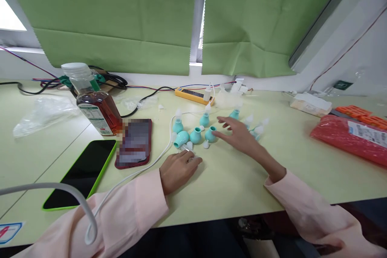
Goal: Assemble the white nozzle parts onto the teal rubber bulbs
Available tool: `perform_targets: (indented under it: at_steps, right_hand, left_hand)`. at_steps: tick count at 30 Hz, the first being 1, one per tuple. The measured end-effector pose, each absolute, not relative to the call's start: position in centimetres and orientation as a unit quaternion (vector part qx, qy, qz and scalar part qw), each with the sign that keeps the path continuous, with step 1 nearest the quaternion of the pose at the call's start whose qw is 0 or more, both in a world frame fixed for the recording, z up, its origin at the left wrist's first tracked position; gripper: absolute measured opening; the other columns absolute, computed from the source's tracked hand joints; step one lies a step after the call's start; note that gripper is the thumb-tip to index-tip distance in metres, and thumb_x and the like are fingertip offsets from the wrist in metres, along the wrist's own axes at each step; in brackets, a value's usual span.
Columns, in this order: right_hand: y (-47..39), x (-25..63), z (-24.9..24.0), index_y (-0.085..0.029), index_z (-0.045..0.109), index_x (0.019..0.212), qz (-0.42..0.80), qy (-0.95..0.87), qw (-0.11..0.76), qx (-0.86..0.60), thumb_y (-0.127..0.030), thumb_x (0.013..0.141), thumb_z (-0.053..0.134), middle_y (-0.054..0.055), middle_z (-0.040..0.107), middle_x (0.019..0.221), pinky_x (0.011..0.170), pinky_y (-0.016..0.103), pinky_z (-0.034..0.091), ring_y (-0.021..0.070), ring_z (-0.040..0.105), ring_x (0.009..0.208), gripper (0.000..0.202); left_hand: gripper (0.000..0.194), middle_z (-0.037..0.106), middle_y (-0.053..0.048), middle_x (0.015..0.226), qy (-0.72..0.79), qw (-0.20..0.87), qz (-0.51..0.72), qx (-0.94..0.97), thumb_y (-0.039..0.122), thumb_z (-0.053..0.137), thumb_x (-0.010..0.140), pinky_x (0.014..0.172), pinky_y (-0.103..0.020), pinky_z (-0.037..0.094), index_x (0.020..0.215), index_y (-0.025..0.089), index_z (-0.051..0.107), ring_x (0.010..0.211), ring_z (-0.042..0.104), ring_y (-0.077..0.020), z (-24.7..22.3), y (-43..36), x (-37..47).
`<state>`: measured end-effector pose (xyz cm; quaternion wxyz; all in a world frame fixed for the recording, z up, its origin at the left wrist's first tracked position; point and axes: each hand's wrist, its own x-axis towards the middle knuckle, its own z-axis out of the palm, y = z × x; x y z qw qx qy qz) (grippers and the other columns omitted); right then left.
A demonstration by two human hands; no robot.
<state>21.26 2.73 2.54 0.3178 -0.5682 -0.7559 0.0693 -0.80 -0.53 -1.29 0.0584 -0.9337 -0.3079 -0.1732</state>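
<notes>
Several small turquoise bulb-shaped pieces stand in a group on the table. My right hand (237,134) is open over their right side, fingers apart, with its thumb close to an upright open-mouthed bulb (211,134). Another upright bulb (196,135) is just left of that one, and beside it a bulb (182,139) lies tipped over. My left hand (180,170) rests on the table in front, fingers curled; a clear plastic piece (186,148) shows at its fingertips, but the grip is partly hidden. Bulbs with whitish translucent tips (204,119) stand behind, and small white caps (206,144) lie around.
At left are a green-edged phone (81,173), a red-cased phone (134,143) and a bottle of brown liquid (98,109). A white cable (160,157) runs past my left hand. A yellow power strip (193,96) lies behind; a red package (347,137) is at right.
</notes>
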Motion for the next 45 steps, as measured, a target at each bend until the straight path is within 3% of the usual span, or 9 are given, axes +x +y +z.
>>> perform_targets:
  at_steps: [5, 13, 16, 20, 25, 30, 35, 40, 45]
  right_hand:
    - [-1.4, 24.8, 6.5, -0.018, 0.056, 0.089, -0.181, -0.66, 0.353, -0.638, -0.045, 0.071, 0.051, 0.004, 0.058, 0.069, 0.056, 0.029, 0.04, 0.0154, 0.05, 0.057, 0.033]
    - [-1.6, 27.1, 3.3, -0.02, 0.042, 0.051, -0.06, -0.624, 0.129, -0.769, -0.054, 0.073, 0.038, 0.003, 0.051, 0.048, 0.047, 0.029, 0.033, 0.0185, 0.048, 0.047, 0.041]
    - [-1.5, 26.4, 2.7, -0.019, 0.042, 0.056, -0.064, -0.653, 0.168, -0.736, -0.047, 0.077, 0.037, 0.005, 0.054, 0.061, 0.052, 0.03, 0.036, 0.0183, 0.05, 0.053, 0.035]
    - [-2.7, 24.0, 3.5, -0.017, 0.047, 0.085, -0.064, -0.767, 0.248, -0.588, -0.035, 0.078, 0.041, 0.01, 0.053, 0.095, 0.068, 0.031, 0.039, 0.0202, 0.053, 0.08, 0.02]
    - [-3.2, 19.5, 3.5, -0.018, 0.046, 0.08, 0.064, -0.882, 0.149, -0.442, -0.016, 0.072, 0.042, 0.001, 0.055, 0.073, 0.057, 0.023, 0.037, 0.0126, 0.05, 0.063, 0.009]
    - [-2.1, 16.7, 1.0, -0.016, 0.047, 0.068, -0.028, -0.914, 0.093, -0.395, -0.021, 0.067, 0.044, 0.003, 0.053, 0.067, 0.05, 0.025, 0.027, 0.0138, 0.045, 0.059, 0.006]
    - [-2.2, 16.2, -0.4, -0.016, 0.048, 0.067, -0.069, -0.915, 0.069, -0.392, -0.023, 0.065, 0.045, 0.003, 0.054, 0.065, 0.049, 0.027, 0.024, 0.0148, 0.046, 0.058, 0.007]
    - [-2.4, 16.2, -0.7, -0.015, 0.048, 0.065, -0.097, -0.917, 0.065, -0.382, -0.018, 0.064, 0.045, 0.004, 0.054, 0.064, 0.049, 0.027, 0.023, 0.0158, 0.046, 0.058, 0.005]
    - [-2.2, 16.5, -1.2, -0.015, 0.048, 0.063, -0.097, -0.928, 0.125, -0.338, -0.013, 0.069, 0.04, 0.003, 0.051, 0.059, 0.048, 0.026, 0.023, 0.0132, 0.042, 0.053, 0.01]
  left_hand:
    - [0.02, 0.052, -0.006, 0.091, -0.359, 0.07, -0.145, -0.919, 0.014, 0.04, 0.078, 0.051, -0.024, 0.041, 0.089, 0.021, 0.056, 0.082, 0.051, -0.0189, -1.0, -0.7, -0.5]
    - [0.018, 0.045, -0.004, 0.079, -0.396, 0.051, -0.201, -0.895, 0.013, 0.039, 0.077, 0.049, -0.024, 0.038, 0.076, 0.018, 0.056, 0.07, 0.047, -0.0156, -1.6, 0.1, -0.8]
    - [0.018, 0.046, -0.005, 0.081, -0.352, 0.048, -0.243, -0.903, 0.018, 0.041, 0.076, 0.054, -0.026, 0.04, 0.087, 0.019, 0.056, 0.068, 0.047, -0.0148, -1.3, 0.1, -1.1]
    - [0.017, 0.049, -0.005, 0.075, -0.304, 0.012, -0.357, -0.883, 0.027, 0.044, 0.076, 0.058, -0.027, 0.041, 0.084, 0.014, 0.052, 0.067, 0.048, -0.015, -0.6, -0.5, -1.5]
    - [0.022, 0.047, -0.001, 0.062, -0.298, -0.06, -0.379, -0.874, 0.037, 0.044, 0.076, 0.052, -0.024, 0.037, 0.076, 0.015, 0.048, 0.058, 0.045, -0.0127, 0.1, -0.9, -1.9]
    - [0.036, 0.048, 0.002, 0.056, -0.317, -0.092, -0.317, -0.889, 0.05, 0.037, 0.077, 0.047, -0.022, 0.034, 0.071, 0.016, 0.047, 0.051, 0.045, -0.0113, -0.2, -0.8, -1.5]
    - [0.04, 0.052, 0.0, 0.055, -0.269, -0.07, -0.219, -0.935, 0.034, 0.019, 0.087, 0.047, -0.022, 0.032, 0.065, 0.016, 0.046, 0.05, 0.047, -0.0114, -0.7, -1.3, -0.8]
    - [0.044, 0.053, -0.002, 0.054, -0.269, -0.018, -0.209, -0.94, 0.044, 0.02, 0.085, 0.044, -0.024, 0.028, 0.065, 0.016, 0.046, 0.049, 0.047, -0.014, -1.0, -1.8, -0.6]
    - [0.034, 0.04, 0.004, 0.049, -0.282, -0.221, -0.244, -0.901, 0.031, 0.024, 0.087, 0.045, -0.021, 0.026, 0.061, 0.016, 0.04, 0.045, 0.036, -0.0081, -1.0, -2.0, -0.7]
